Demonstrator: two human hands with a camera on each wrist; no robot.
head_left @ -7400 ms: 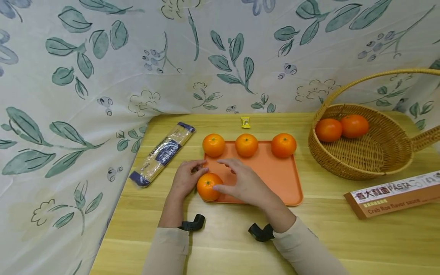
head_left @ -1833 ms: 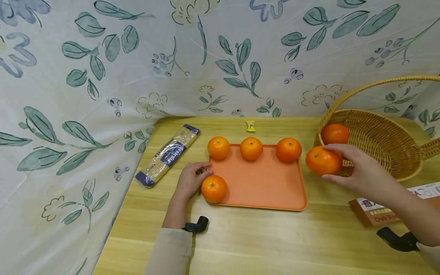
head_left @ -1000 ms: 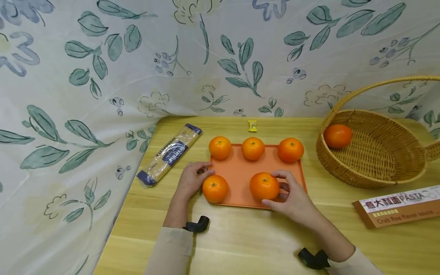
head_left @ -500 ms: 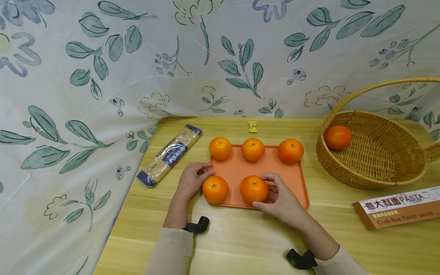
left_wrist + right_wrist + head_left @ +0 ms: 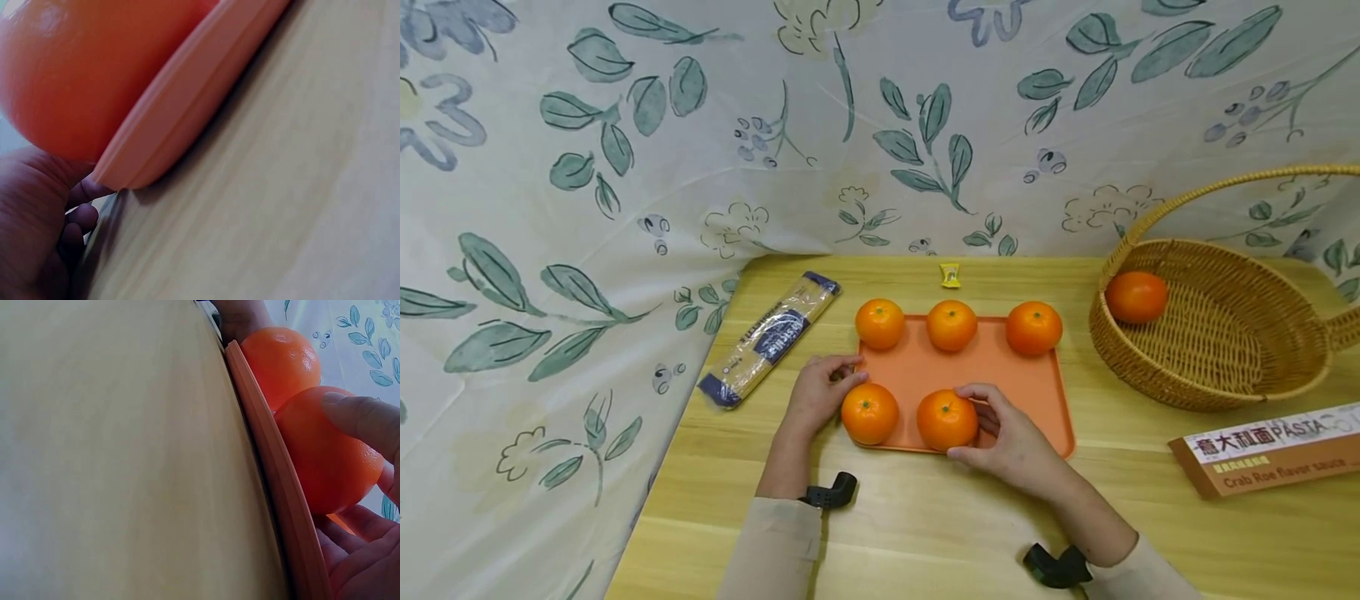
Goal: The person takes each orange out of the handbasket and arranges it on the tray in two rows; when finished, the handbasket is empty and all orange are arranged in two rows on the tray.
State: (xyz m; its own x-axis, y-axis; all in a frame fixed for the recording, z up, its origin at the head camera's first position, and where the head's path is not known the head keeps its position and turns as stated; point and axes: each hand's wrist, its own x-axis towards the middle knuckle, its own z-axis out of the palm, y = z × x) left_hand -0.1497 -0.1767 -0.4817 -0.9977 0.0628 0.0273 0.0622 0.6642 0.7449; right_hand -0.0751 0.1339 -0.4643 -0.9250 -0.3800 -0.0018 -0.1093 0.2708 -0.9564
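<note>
My right hand (image 5: 1011, 442) holds an orange (image 5: 946, 421) at the front middle of the coral tray (image 5: 1007, 392). In the right wrist view its thumb (image 5: 365, 419) lies on the orange's side, with the other fingers beneath and behind. My left hand (image 5: 816, 396) grips the tray's left edge; in the left wrist view its curled fingers (image 5: 81, 219) are partly hidden by the tray corner. Beside that hand, another orange (image 5: 870, 414) sits in the tray's front left corner. Along the back edge stand three more: left (image 5: 880, 323), middle (image 5: 952, 325) and right (image 5: 1033, 327).
A wicker basket (image 5: 1195, 392) with one orange (image 5: 1137, 297) inside stands at the right. In front of it lies a pasta box (image 5: 1270, 454). A noodle packet (image 5: 771, 337) is left of the tray, and a small yellow wrapped candy (image 5: 951, 276) lies behind it.
My right hand has taken an orange from the basket, carried it left to the tray's front middle and shifted it slightly further left. The left hand stays at the tray's edge.
</note>
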